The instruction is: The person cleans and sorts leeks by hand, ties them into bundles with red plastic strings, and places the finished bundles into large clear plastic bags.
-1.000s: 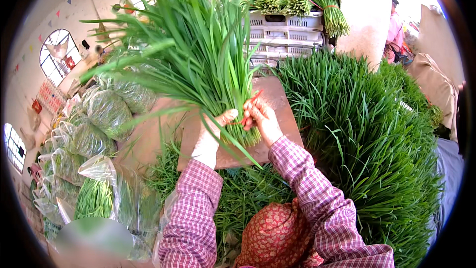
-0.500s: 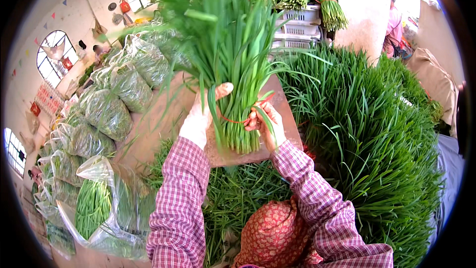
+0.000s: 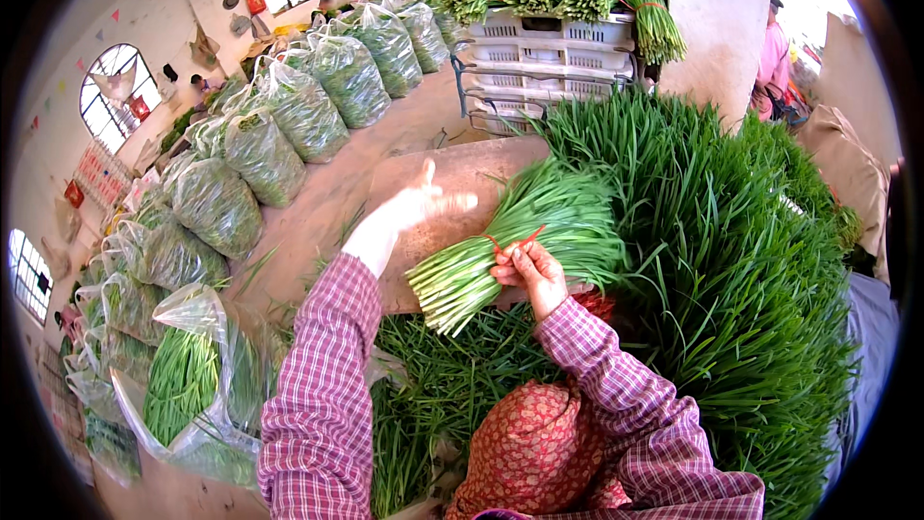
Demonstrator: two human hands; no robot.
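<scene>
Two checked sleeves (image 3: 322, 395) reach up from below, the left cut off by the lower edge, and between them bulges a red flowered cloth (image 3: 525, 453) whose lower part runs out of view. Just past it, loose greens (image 3: 433, 366) spread, partly covered by the cloth and a brown board (image 3: 462, 159).

Your right hand (image 3: 534, 274) pinches a red tie (image 3: 496, 246) between thumb and fingers; the other fingers curl in and partly hide one another. The tie circles the bundle of green stalks (image 3: 553, 207), which slants across the board, pale cut ends toward your lower left, leaves toward your upper right. Its leaf tips blur, and you cannot tell how much of it rests on the board. Your left hand (image 3: 414, 212) is spread wide over the board, thumb raised, beside the bundle; glare washes out its finger edges.

To your right, a thick mass of tall greens (image 3: 731, 270) hides whatever supports it. At lower left, an open clear bag (image 3: 144, 404) holds more stalks. Farther off, filled bags (image 3: 356, 77) overlap in a row, near stacked white crates (image 3: 549, 72). Beyond the pillar (image 3: 712, 29), a person in pink (image 3: 773, 63) is mostly hidden.
</scene>
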